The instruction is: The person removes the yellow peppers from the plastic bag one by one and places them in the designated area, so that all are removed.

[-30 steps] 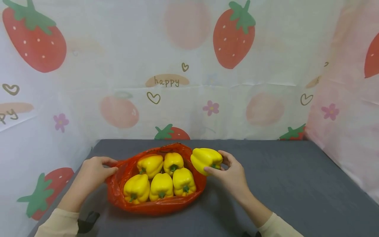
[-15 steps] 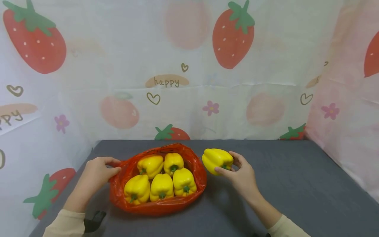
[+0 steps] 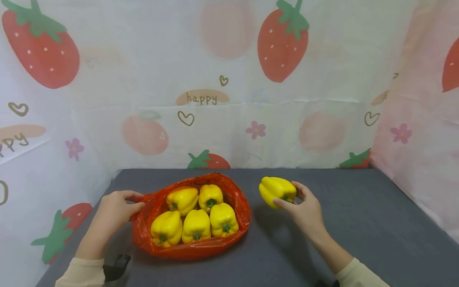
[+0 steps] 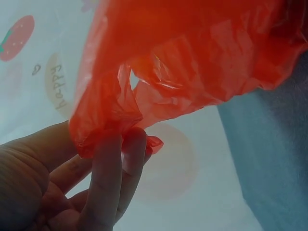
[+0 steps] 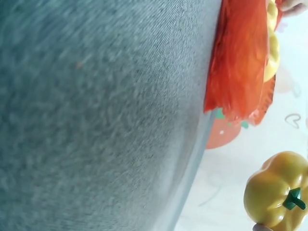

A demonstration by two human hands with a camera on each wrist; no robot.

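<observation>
My left hand pinches the left edge of a red plastic bag; in the left wrist view the thin red film is gathered between thumb and fingers. Several yellow bell peppers with green stems sit in the wide-mouthed bag. To the right of the bag, my right hand holds another yellow bell pepper above the table, apart from the bag, its stem facing the palm. The right wrist view catches that pepper at the lower right, with only a fingertip of the hand showing.
A dark grey cloth-covered table lies under everything. White sheets printed with strawberries, hearts and flowers stand along the back and both sides. A small black item shows by the left cuff.
My right hand has carried its yellow bell pepper rightward, from beside the bag's right rim to well clear of it. The left hand keeps its pinch on the bag, almost unmoved.
</observation>
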